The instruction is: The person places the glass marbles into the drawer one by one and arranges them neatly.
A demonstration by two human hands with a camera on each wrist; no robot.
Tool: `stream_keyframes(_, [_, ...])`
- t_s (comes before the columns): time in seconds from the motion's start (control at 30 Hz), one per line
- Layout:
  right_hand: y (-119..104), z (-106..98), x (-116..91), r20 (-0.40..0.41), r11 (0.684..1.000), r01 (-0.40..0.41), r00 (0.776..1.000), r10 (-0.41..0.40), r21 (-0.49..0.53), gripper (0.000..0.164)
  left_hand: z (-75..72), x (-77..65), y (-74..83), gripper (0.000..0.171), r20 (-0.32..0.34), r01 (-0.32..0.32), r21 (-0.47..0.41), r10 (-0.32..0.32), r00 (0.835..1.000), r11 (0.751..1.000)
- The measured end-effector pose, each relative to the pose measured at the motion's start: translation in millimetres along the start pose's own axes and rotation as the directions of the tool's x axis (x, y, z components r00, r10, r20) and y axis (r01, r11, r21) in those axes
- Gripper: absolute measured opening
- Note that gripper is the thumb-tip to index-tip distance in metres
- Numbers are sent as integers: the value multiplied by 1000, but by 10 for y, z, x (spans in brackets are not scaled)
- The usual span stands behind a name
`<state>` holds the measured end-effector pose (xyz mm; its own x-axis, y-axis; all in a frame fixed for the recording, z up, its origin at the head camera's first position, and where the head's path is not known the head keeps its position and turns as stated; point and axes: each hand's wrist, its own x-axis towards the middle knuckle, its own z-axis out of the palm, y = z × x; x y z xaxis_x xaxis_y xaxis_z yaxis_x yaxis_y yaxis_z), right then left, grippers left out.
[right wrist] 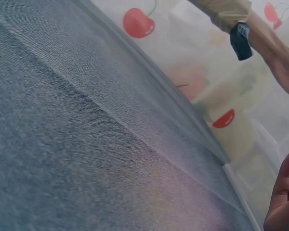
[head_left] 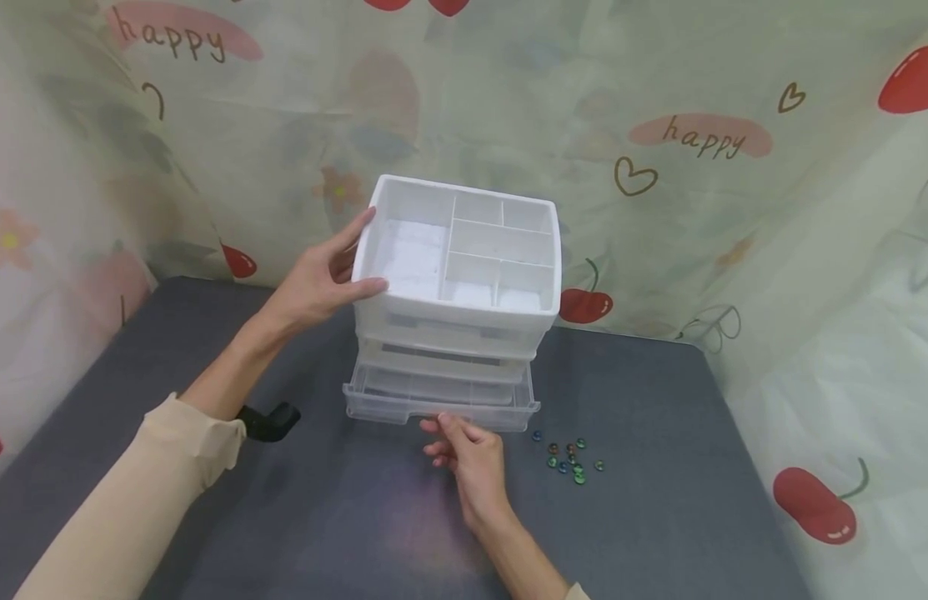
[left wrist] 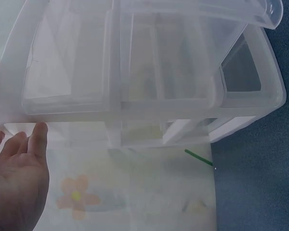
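Note:
A white plastic drawer organizer [head_left: 452, 332] stands on the dark table, its top divided into several compartments. My left hand [head_left: 313, 283] holds its upper left side, thumb over the front rim and fingers along the side wall. At the bottom, a clear drawer [head_left: 377, 408] is pulled partway out and holds nothing visible. My right hand [head_left: 474, 467] pinches the middle of that drawer's front edge, thumb on top. The left wrist view shows the organizer's side frame [left wrist: 115, 115] beside the left fingers. Only part of the right hand [right wrist: 282, 207] shows in the right wrist view.
Several small green, blue and brownish glass beads [head_left: 578, 470] lie scattered on the table [head_left: 659, 517], right of the drawer. A patterned curtain [head_left: 494, 100] hangs close behind the organizer and along both sides. A black strap [head_left: 268, 423] hangs from the left wrist.

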<state>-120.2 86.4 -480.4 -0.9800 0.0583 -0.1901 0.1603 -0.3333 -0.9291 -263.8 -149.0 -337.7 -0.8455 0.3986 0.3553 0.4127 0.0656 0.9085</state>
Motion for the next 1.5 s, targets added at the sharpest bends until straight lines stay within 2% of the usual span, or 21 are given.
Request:
stream_keyframes(0.33, [22, -24, -103, 46, 999, -5, 999, 3, 44, 37, -2, 3, -3, 90, 5, -10, -1, 10, 1000, 1000])
stream_keyframes(0.6, [51, -22, -193, 77, 999, 8, 997, -11, 37, 35, -5, 5, -6, 89, 10, -4, -9, 4, 1000, 1000])
stream_keyframes(0.97, [129, -13, -326, 68, 1000, 5, 998, -7, 30, 41, 2, 8, -4, 88, 8, -5, -26, 6, 1000, 1000])
stream_keyframes(1.27, [163, 2, -388, 55, 999, -1, 998, -2, 53, 36, -7, 5, -26, 88, 2, 11, -13, -11, 1000, 1000])
stream_keyframes(1.5, [160, -13, -405, 45, 999, 3, 999, -5, 50, 42, -3, 9, -16, 88, 3, 11, -22, -11, 1000, 1000])
